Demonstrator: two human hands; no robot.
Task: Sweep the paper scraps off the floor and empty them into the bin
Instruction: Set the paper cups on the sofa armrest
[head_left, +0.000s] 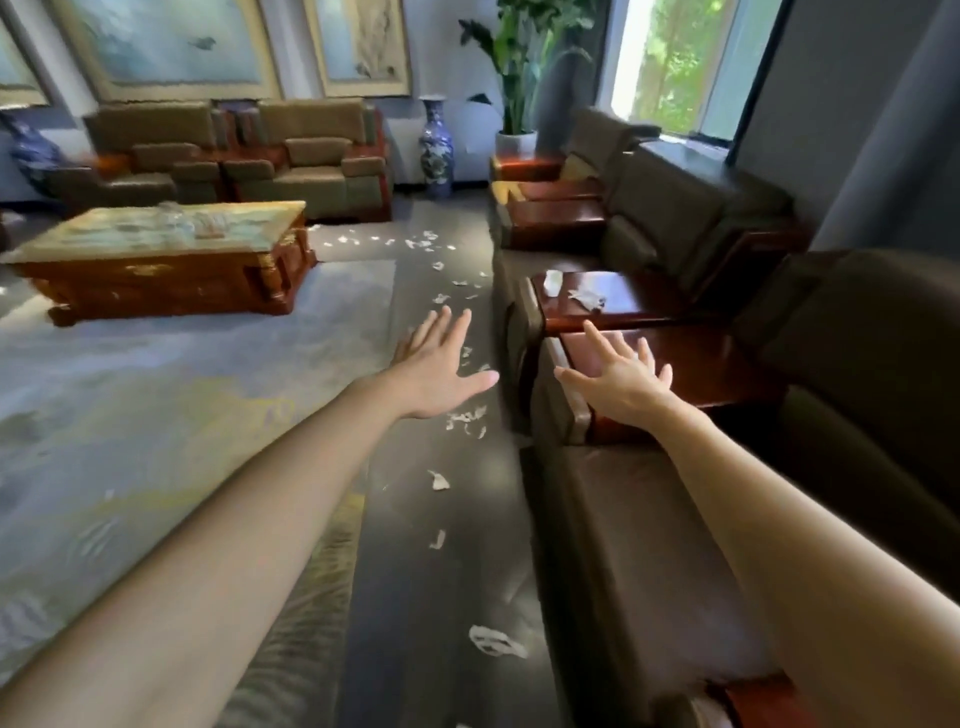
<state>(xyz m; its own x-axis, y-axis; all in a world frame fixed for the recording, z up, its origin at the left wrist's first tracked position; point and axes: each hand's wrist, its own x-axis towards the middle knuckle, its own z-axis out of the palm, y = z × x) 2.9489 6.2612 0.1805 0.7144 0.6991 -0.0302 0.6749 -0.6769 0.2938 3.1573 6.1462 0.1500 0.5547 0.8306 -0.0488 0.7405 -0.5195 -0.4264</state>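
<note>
White paper scraps (439, 480): trailing along floor (415, 597), farthest blurring.
Left hand (441, 374): spreading open, covering some.
Right hand (618, 384): spreading open.

Daylight floods from the window (675, 62) at upper right — overexposed there; the room stays dim, soft, smeared, edges bowed — wide-angle.

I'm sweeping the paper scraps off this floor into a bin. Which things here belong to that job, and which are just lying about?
For the job: paper scraps scattered along the floor; left hand and right hand, both open and empty.

Just lying about: coffee table, rug, sofa, blue vase, potted plant, paintings.
</note>
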